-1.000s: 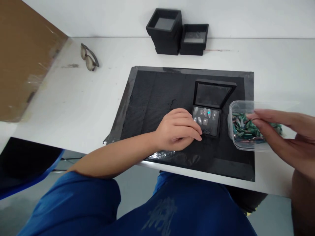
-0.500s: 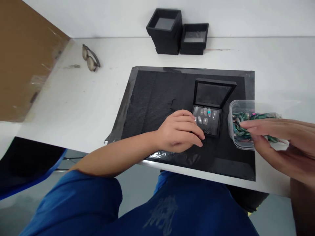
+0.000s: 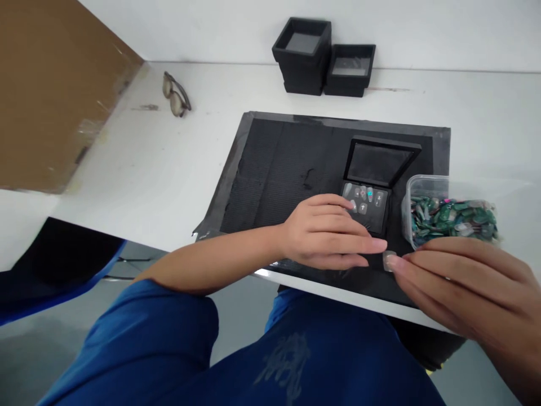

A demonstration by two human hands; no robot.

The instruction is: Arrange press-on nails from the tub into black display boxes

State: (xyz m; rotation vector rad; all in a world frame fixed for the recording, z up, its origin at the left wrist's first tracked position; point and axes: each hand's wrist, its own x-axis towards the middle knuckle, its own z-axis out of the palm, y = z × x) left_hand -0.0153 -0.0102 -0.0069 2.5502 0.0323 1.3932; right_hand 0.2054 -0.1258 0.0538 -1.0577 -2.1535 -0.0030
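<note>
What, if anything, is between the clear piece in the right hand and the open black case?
Partly the left hand: its fingertips reach in close to the clear piece, and it covers the case's near-left part. The open black case has its lid raised on the far side, not between them.

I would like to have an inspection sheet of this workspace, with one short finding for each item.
Surface: white table, black mat with taped edges.
Job's things: hinged black case, lid raised, nail tips inside; clear plastic container of mostly green nail pieces.
Clutter: glasses; two stacks of black boxes at the back.
Left hand: partly covers the case; cannot tell whether it grips anything.
Right hand: pinches a clear nail tip.
Cables: nothing certain seen; thin dark lines below the table are unclear.
Surroundings: cardboard at left, white wall behind.
</note>
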